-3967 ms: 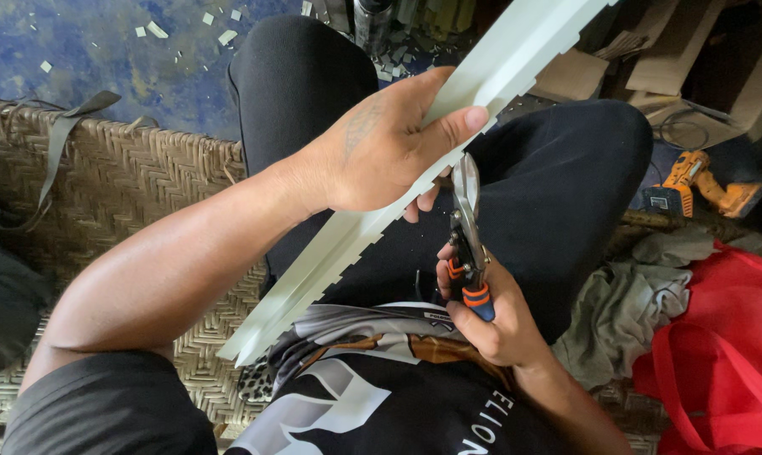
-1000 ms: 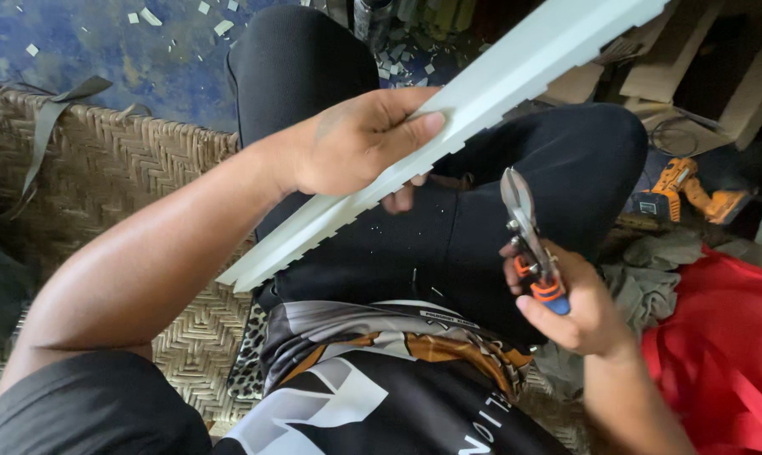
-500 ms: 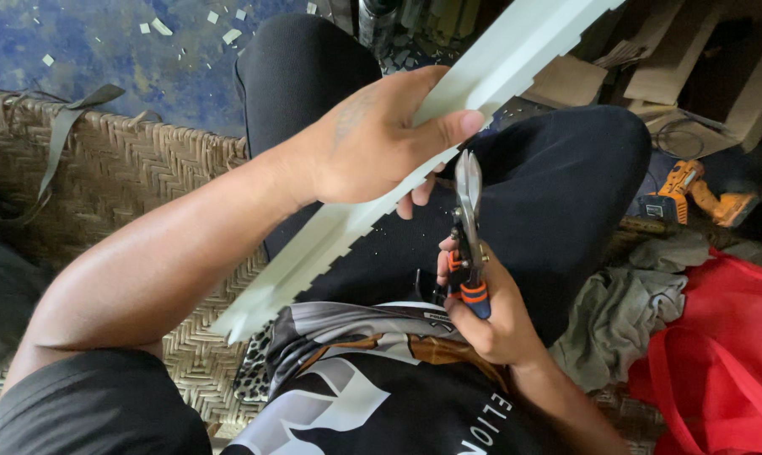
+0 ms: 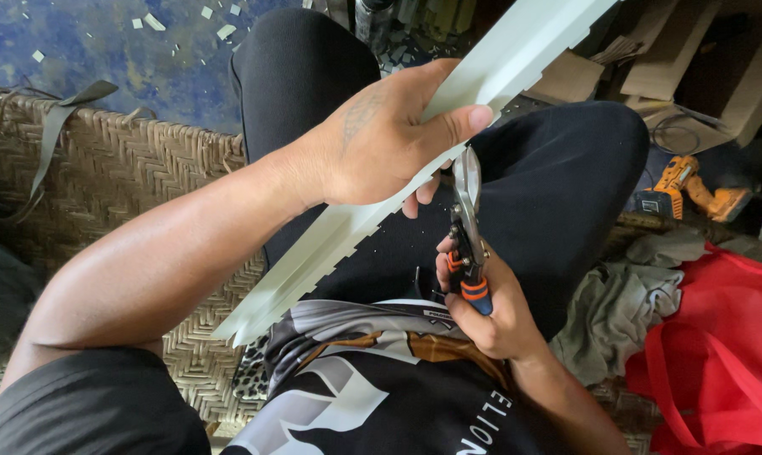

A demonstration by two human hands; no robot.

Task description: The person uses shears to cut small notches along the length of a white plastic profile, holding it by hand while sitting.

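A pale, matt, smooth sheet-metal strip (image 4: 330, 244) is seen; the snips (image 4: 467, 232) are shown with dull grey steel blades and glossy orange-black plastic grips; the mat (image 4: 136, 168) is coarsely woven cane.

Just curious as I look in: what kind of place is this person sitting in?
Probably an informal floor workshop: a woven mat on a blue floor with offcuts, a cordless drill, and snips cutting a pale strip.

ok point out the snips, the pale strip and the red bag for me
snips (image 4: 468, 221), head view, on the pivot between blades and handles, held in the right hand (image 4: 491, 312)
pale strip (image 4: 516, 59), head view, on its flat upper face, gripped by the left hand (image 4: 381, 139)
red bag (image 4: 718, 362), head view, on its side panel
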